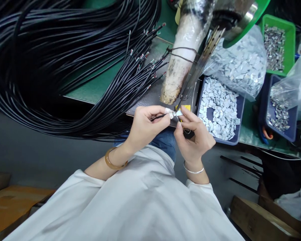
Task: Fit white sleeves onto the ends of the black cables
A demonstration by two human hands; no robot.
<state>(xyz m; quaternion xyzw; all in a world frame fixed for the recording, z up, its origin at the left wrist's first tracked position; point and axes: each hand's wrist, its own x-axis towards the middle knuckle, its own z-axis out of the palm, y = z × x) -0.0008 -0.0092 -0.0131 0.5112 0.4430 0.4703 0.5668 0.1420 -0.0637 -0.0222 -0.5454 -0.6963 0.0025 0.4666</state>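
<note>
My left hand (150,122) is closed in a pinch round the end of a black cable (157,117), with white coverings on its fingertips. Just to its right, my right hand (194,132) pinches a small pale connector piece (179,113), which meets the cable's end. A thin wire shows near the right thumb; its far end is hidden. Right above the connector comes down the dark tip of a slanted metal rod that looks like a soldering iron (198,68). Beside it hangs a stained, plastic-wrapped white tube (177,67).
A large bundle of black cables (110,97) with bared ends lies left on the green table (85,88). Right of my hands stands a blue tray (237,134) of small pale pieces, under a full plastic bag (240,63). Farther right are a green bin (291,43) and another blue tray (292,134).
</note>
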